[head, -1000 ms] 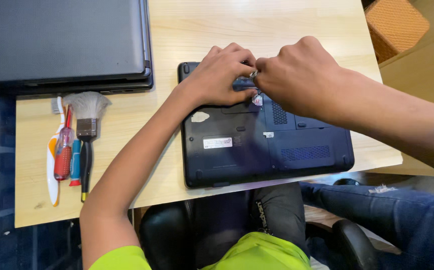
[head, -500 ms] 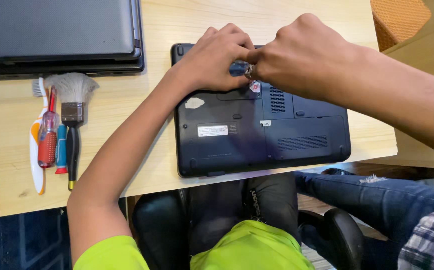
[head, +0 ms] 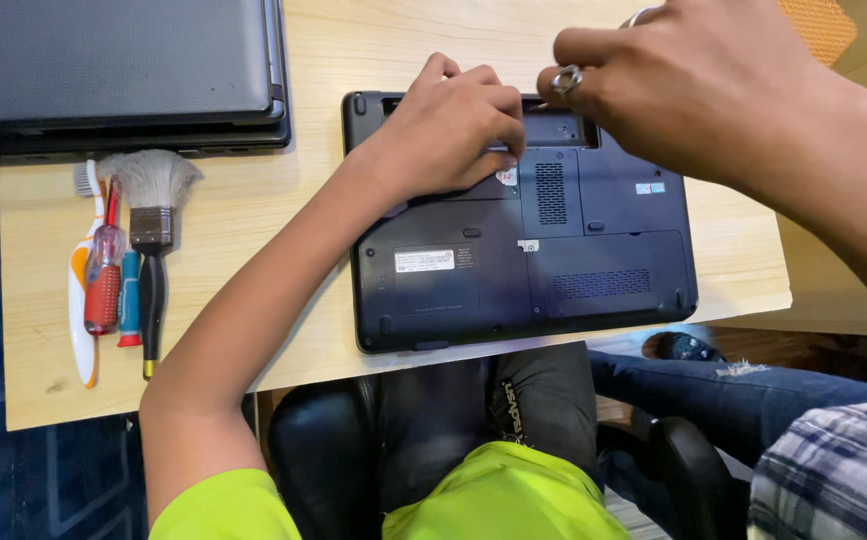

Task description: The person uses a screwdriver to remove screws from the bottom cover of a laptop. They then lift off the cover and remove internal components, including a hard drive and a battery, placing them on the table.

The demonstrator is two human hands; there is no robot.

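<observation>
Fingers (head: 473, 105) of both hands meet over one upturned laptop (head: 523, 270)

A white rectangular label (head: 424, 260) sits on the upturned laptop's dark base below the left hand (head: 448, 130). A small white sticker (head: 505, 176), perhaps red-marked, lies beside its fingertips. A tiny pale sticker (head: 650, 188) lies beneath the right hand (head: 713, 85).

The left hand (head: 448, 135) lies curled, palm down; the right hand (head: 693, 85) hovers raised, fingers pinched.
</observation>
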